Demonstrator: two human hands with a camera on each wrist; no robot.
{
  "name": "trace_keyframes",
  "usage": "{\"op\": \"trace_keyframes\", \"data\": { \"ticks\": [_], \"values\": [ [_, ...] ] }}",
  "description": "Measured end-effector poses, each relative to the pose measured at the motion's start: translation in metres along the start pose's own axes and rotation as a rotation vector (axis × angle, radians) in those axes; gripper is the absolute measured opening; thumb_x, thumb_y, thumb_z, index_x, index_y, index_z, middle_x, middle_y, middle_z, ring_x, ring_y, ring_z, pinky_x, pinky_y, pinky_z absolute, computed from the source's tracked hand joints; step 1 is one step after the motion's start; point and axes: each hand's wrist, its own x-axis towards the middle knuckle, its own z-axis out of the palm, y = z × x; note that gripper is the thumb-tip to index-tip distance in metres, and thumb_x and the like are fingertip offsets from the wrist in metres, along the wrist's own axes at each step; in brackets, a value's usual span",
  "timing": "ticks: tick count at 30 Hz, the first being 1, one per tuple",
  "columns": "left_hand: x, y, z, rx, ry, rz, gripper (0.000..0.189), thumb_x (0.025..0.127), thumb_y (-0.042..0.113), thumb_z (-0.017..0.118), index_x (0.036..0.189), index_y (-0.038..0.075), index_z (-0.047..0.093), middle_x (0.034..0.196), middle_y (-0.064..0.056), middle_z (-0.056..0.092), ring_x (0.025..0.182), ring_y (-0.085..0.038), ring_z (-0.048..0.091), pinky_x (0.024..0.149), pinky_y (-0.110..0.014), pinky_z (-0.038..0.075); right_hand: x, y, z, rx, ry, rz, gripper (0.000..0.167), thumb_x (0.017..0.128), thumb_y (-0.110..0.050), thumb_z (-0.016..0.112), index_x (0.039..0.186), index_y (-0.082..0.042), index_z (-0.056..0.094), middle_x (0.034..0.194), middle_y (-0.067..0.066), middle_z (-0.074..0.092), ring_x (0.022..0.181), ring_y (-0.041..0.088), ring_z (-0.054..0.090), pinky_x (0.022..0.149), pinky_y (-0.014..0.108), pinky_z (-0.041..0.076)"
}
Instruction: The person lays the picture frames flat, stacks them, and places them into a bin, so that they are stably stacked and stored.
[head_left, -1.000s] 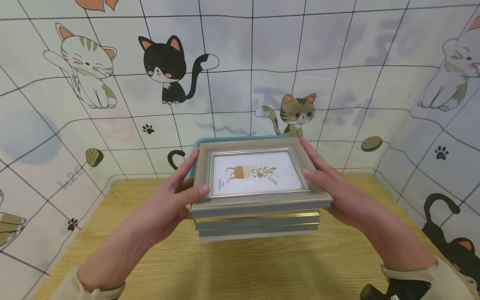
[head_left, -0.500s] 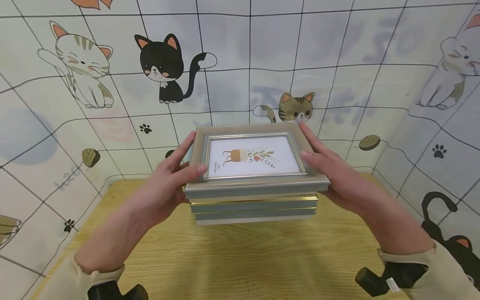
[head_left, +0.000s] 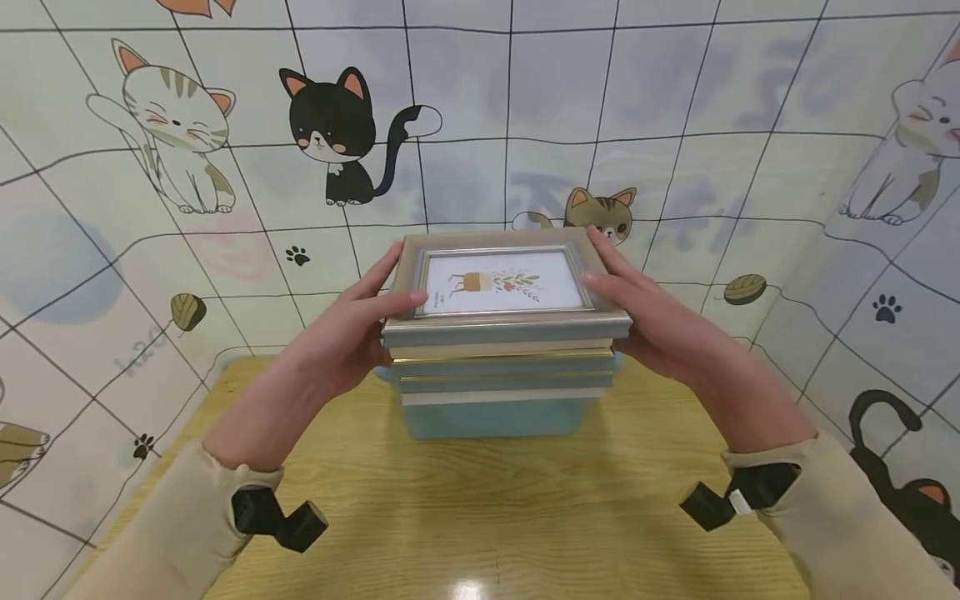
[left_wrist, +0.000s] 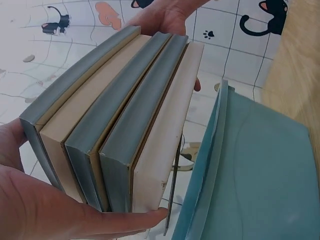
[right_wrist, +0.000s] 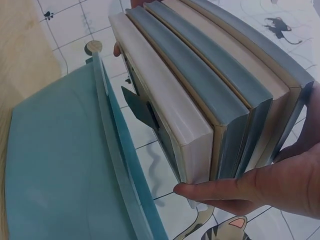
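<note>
Both hands hold a stack of several picture frames (head_left: 506,333) level in the air, some grey-blue with gold edging, others cream or white. The top frame faces up and shows a flower drawing. My left hand (head_left: 337,333) grips the left end, its thumb on the top frame and its fingers reaching down the side. At the opposite end my right hand (head_left: 652,317) grips likewise. Beneath the stack stands a light blue-green bin (head_left: 495,419); a gap separates them in both wrist views. A stand flap (right_wrist: 139,107) hangs out under the lowest frame. The bin's inside is hidden.
A wood-grain table (head_left: 480,508) bears the bin. White wall covering (head_left: 465,108) with cat drawings and grid lines rises behind and on both sides. Black wrist-camera mounts (head_left: 277,517) sit on the cuffs.
The stack, held in both hands, has moved forward, away from the head camera. It now stands over the bin, whose front wall has come into view below it.
</note>
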Motion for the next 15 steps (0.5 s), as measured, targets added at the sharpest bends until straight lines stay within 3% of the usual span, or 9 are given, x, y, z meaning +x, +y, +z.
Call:
{"op": "trace_keyframes", "data": {
  "ticks": [4, 10, 15],
  "values": [
    [0.015, -0.004, -0.004, -0.011, 0.013, -0.014, 0.085, 0.1, 0.022, 0.063, 0.161, 0.052, 0.013, 0.155, -0.005, 0.032, 0.12, -0.032, 0.054, 0.088, -0.046, 0.052, 0.012, 0.007, -0.003, 0.027, 0.021, -0.005, 0.076, 0.107, -0.034, 0.047, 0.16, -0.051, -0.005, 0.168, -0.003, -0.008, 0.138, 0.034, 0.032, 0.099, 0.035, 0.044],
    [0.04, -0.013, -0.01, 0.0, 0.065, -0.017, 0.085, 0.099, 0.024, 0.065, 0.159, 0.055, 0.015, 0.159, 0.0, 0.026, 0.128, -0.033, 0.048, 0.095, -0.052, 0.048, 0.036, 0.023, -0.006, 0.07, 0.057, -0.012, 0.084, 0.103, -0.021, 0.047, 0.162, -0.047, -0.007, 0.166, 0.002, 0.002, 0.134, 0.033, 0.032, 0.101, 0.047, 0.038],
    [0.055, -0.017, -0.012, 0.027, 0.099, -0.021, 0.089, 0.098, 0.026, 0.066, 0.161, 0.054, 0.01, 0.163, -0.003, 0.019, 0.138, -0.035, 0.035, 0.106, -0.061, 0.037, 0.056, 0.029, -0.01, 0.08, 0.072, -0.019, 0.087, 0.1, -0.018, 0.048, 0.163, -0.045, -0.006, 0.163, 0.005, 0.008, 0.134, 0.033, 0.031, 0.102, 0.046, 0.037]
  ]
}}
